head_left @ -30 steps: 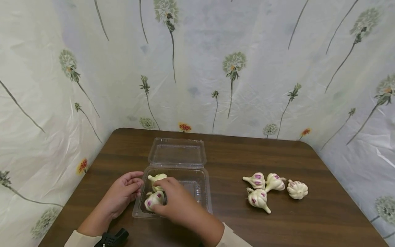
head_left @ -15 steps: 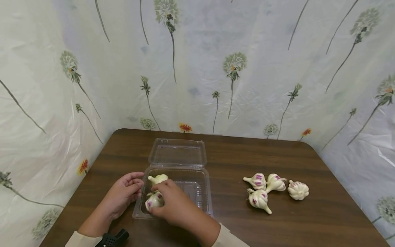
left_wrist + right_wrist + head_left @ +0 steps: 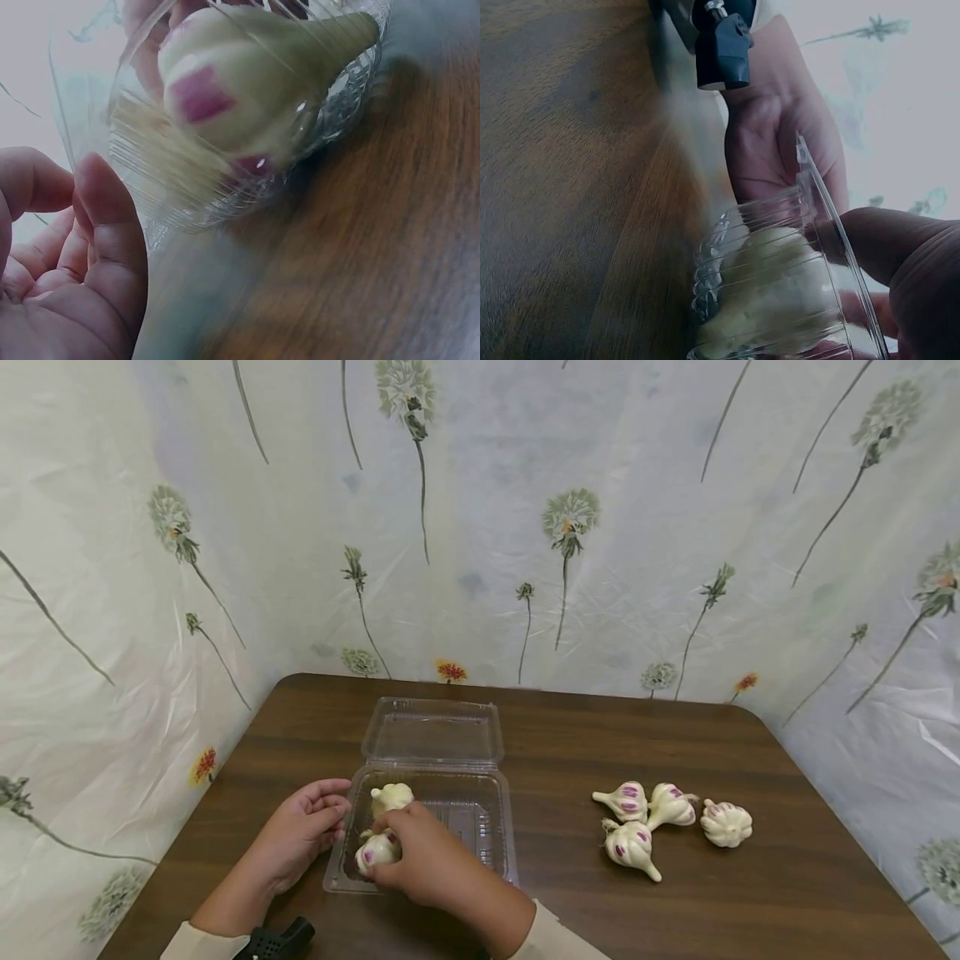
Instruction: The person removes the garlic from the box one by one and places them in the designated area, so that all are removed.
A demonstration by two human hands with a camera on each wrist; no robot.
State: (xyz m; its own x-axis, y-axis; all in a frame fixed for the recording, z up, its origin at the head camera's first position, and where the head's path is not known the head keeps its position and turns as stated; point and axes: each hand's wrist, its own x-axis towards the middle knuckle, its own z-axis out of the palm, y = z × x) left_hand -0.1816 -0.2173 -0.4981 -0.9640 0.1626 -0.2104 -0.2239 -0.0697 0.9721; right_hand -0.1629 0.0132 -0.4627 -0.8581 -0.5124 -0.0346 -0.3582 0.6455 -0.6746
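A: What is held by the right hand (image 3: 442, 867)?
B: A cream-white garlic bulb with purple patches (image 3: 377, 853) is pinched between thumb and fingers, which are spread only as far as its girth.

A: Where is that bulb found?
B: It is seen in the near-left part of a clear plastic hinged container (image 3: 480, 831), whose ribbed lid (image 3: 432, 732) is laid back toward the far side. A second, paler garlic bulb (image 3: 393, 797) is placed just beyond it, in the same tray.

A: And the left hand (image 3: 302, 827)?
B: It is held at the container's left rim, with its fingers loosely curled and thumb and forefinger brought close at the edge; whether the plastic is gripped cannot be told.

A: What else is seen on the brown wood-grain table (image 3: 555, 893)?
B: Well to the right, three purple-marked garlic bulbs (image 3: 628, 846) are clustered together, and a knobbly single bulb (image 3: 725, 824) is set just beside them. The background is filled by a pale dandelion-printed curtain (image 3: 480, 635).
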